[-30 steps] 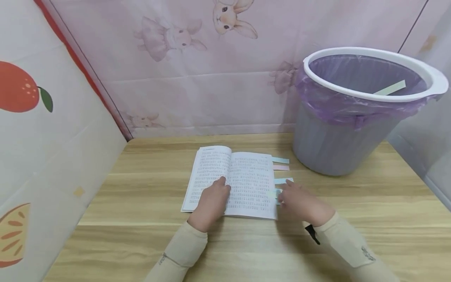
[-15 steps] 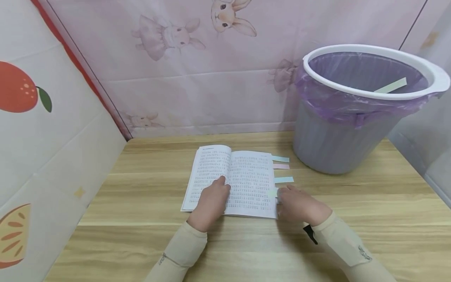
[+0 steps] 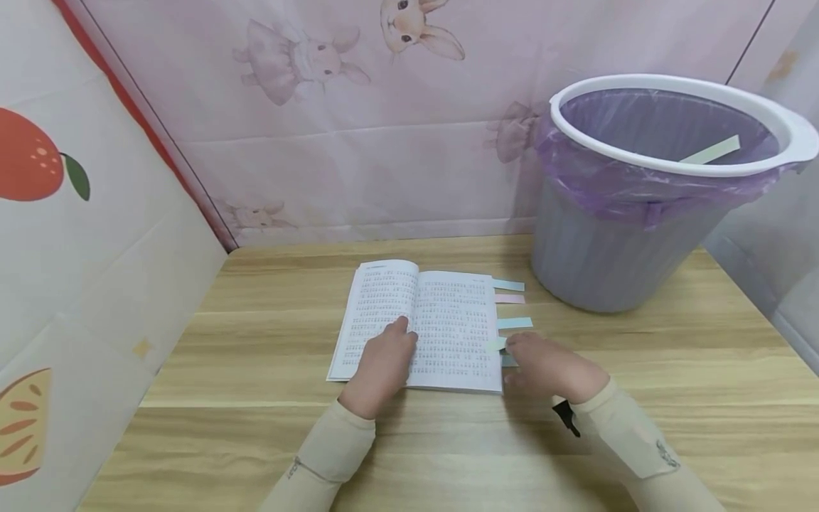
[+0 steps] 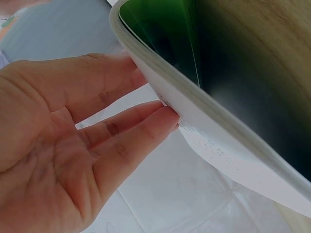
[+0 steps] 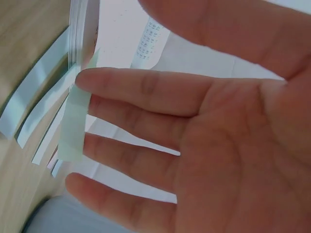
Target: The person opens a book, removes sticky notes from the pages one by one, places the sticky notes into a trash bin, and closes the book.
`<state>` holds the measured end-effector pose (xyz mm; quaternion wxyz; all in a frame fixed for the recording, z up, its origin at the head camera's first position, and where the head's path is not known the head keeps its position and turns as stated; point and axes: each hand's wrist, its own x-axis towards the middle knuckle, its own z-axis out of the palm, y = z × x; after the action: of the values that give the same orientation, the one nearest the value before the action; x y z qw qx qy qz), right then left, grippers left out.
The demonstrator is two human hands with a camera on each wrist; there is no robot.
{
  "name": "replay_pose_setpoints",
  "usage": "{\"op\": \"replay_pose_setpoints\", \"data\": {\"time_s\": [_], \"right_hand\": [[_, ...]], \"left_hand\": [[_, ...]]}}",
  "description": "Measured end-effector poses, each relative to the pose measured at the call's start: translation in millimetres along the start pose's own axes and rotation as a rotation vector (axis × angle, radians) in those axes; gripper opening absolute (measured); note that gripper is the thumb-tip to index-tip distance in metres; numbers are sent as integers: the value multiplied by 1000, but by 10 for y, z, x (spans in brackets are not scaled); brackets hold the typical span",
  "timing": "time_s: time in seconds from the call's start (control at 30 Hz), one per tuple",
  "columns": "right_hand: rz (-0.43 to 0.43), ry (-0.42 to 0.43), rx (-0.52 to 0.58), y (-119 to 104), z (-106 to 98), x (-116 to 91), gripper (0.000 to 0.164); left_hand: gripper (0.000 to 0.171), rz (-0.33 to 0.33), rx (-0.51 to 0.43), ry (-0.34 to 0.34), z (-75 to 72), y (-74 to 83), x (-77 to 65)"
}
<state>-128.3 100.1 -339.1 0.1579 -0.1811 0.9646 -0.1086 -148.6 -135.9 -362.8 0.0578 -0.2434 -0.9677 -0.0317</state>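
Note:
An open book (image 3: 454, 334) with printed pages lies on the wooden table. My left hand (image 3: 384, 359) rests on it near the spine, fingertips touching the page (image 4: 194, 124) in the left wrist view. At the book's right edge is my right hand (image 3: 553, 366). The right wrist view shows its fingers extended, some fingertips against a pale green sticky tab (image 5: 75, 124), with the thumb held apart. More tabs stick out from the same edge: a top blue tab (image 3: 508, 285), a pink tab (image 3: 510, 299), a middle blue tab (image 3: 515, 323) and a lower blue tab (image 3: 509, 361).
A grey bin (image 3: 601, 249) with a white rim and purple liner stands at the back right of the table (image 3: 256, 427). A pale green strip (image 3: 713, 151) shows inside it. Printed fabric (image 3: 384, 178) hangs behind and at the sides.
My right hand has shifted down along the tabs from the middle blue one to the green one. Its fingers have loosened, and the lower blue tab shows more. The left hand stays in place.

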Motion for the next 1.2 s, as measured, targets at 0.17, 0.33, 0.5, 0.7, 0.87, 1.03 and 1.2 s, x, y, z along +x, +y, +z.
{"op": "replay_pose_setpoints", "data": {"time_s": [0.17, 0.33, 0.5, 0.7, 0.87, 1.03, 1.2], "right_hand": [[-32, -3, 7, 40, -15, 23, 26], [-88, 16, 38, 114, -1, 53, 28], [-141, 34, 76, 202, -3, 71, 20], [-154, 49, 48, 246, -39, 68, 11], [-134, 54, 57, 278, -51, 63, 16], [-137, 92, 75, 289, -100, 21, 30], [-212, 299, 102, 259, -236, -104, 44]], "left_hand": [[8, 1, 3, 8, 0, -2, -7], [10, -1, 10, 12, 7, 3, -3], [10, -2, 18, 11, 4, 8, -3], [10, -7, 18, 7, 11, 4, 2], [10, -8, 13, 6, 1, 4, 3], [10, -8, 19, 2, -3, 3, 5], [10, -7, 16, 0, -1, 6, 3]]}}
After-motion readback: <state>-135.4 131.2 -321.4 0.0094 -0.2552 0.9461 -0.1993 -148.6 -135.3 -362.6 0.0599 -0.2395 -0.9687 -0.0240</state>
